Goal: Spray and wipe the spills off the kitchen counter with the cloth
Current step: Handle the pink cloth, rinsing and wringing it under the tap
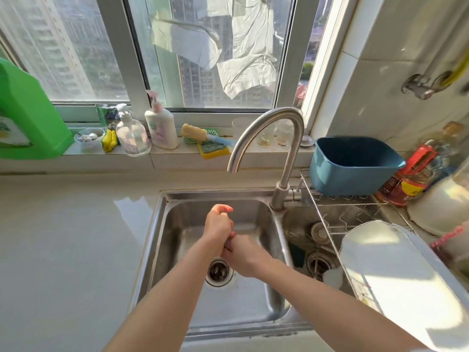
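Both my hands are over the left steel sink basin point(177, 288), pressed against each other above the drain point(218, 271). My left hand point(217, 224) has its fingers curled, thumb and forefinger raised, with nothing visible inside. My right hand point(245, 256) shows only its back and meets the left hand's lower fingers; its own fingers are hidden. A small dark bit shows between the hands, and I cannot tell what it is. No cloth shows plainly. The pale counter point(63, 237) stretches left of the sink with a glossy wet sheen near the sink rim. The faucet point(269, 138) is not running.
On the window sill stand a big green jug point(28, 118), a clear pump bottle point(132, 135), a white pump bottle point(162, 128) and sponges point(212, 147). The right basin holds a wire rack point(337, 224), a blue tub point(352, 166) and a white board point(396, 275).
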Action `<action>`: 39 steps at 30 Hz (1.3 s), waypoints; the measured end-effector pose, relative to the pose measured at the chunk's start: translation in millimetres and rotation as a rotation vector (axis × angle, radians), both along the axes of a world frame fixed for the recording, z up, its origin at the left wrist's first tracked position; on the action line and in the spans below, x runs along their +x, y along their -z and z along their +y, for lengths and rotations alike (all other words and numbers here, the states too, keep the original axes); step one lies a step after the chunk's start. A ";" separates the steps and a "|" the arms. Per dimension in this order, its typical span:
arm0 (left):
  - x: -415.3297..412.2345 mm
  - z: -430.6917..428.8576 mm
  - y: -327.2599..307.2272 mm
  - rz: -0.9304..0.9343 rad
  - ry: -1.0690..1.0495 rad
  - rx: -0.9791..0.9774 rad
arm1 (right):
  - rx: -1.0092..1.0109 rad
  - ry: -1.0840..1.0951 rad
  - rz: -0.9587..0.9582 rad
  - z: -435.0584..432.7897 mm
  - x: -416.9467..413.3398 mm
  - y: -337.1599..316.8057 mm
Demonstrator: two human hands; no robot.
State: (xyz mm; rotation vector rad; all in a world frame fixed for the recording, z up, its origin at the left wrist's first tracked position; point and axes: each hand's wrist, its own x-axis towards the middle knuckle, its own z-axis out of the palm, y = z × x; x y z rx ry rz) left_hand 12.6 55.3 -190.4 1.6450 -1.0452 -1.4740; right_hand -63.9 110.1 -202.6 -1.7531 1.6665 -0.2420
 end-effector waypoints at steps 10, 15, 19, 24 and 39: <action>12.1 4.1 0.0 0.070 -0.152 0.050 | -0.185 -0.126 0.277 -1.1 7.7 -8.1; 13.8 -0.5 -20.9 0.310 -0.001 -0.034 | -0.017 0.052 -0.064 -12.6 -6.6 -16.4; 32.1 -14.9 -38.7 0.052 0.226 -0.008 | 0.033 0.192 -0.367 -18.2 -24.6 -41.2; 55.3 -20.4 -62.7 0.124 0.522 -0.011 | 0.013 0.258 -0.513 -22.2 -45.0 -68.4; 54.8 -28.0 -138.3 0.094 0.570 -0.283 | -0.437 0.538 -0.222 -27.5 -77.6 -151.4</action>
